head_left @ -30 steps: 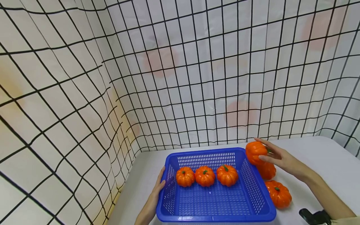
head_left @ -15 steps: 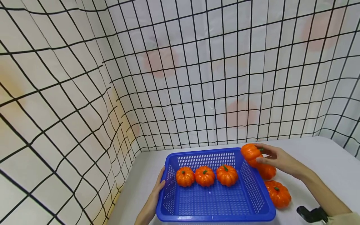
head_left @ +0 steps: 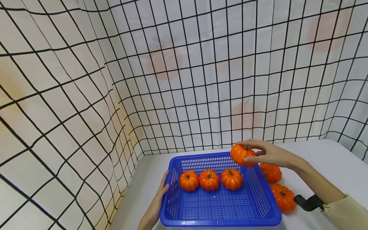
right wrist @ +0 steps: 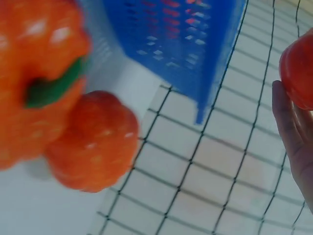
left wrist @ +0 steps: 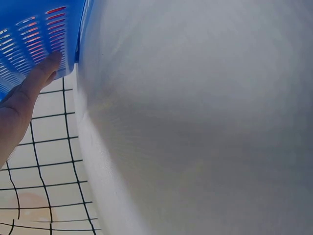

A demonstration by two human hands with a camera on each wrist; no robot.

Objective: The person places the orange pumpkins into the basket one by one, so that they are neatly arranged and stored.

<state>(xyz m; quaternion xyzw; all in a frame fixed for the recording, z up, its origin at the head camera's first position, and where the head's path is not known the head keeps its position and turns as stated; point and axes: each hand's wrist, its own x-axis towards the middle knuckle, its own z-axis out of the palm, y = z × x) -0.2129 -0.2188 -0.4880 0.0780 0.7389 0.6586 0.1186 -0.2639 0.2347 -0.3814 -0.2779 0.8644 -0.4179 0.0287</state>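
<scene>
White cloth ruled with a black grid hangs behind and to the left of a pale table (head_left: pixel 330 163), with faint orange blotches showing through the fabric.

Six small orange pumpkins with green stems are in view. Three sit inside the blue basket (head_left: pixel 221 220), in a row along its far side: the left pumpkin (head_left: pixel 189 180), the middle pumpkin (head_left: pixel 209 180) and the right pumpkin (head_left: pixel 232 179). They stand upright, close beside one another. The near half of the basket floor shows only its perforated blue plastic.

Two more pumpkins rest on the table just outside the basket's right wall: the far table pumpkin (head_left: pixel 271 172), and the near table pumpkin (head_left: pixel 284 198) a little closer to the person. In the right wrist view both appear blurred, one in front of the other, beside the basket's corner.

The sixth, the held pumpkin (head_left: pixel 242 155), is in the air above the basket's far right corner, stem up. The right hand (head_left: pixel 267 153) grips it, fingers curled over the top and thumb under the near side. In the right wrist view only a sliver of this pumpkin and the edge of the fingers (right wrist: pixel 293 132) show at the right border.

The left hand (head_left: pixel 159 198) lies against the outside of the basket's left wall, fingers straight and pressed flat to the plastic, as the left wrist view also shows (left wrist: pixel 34 83). A black strap (head_left: pixel 309 203) sits on the right forearm, next to a beige sleeve (head_left: pixel 348 214).
</scene>
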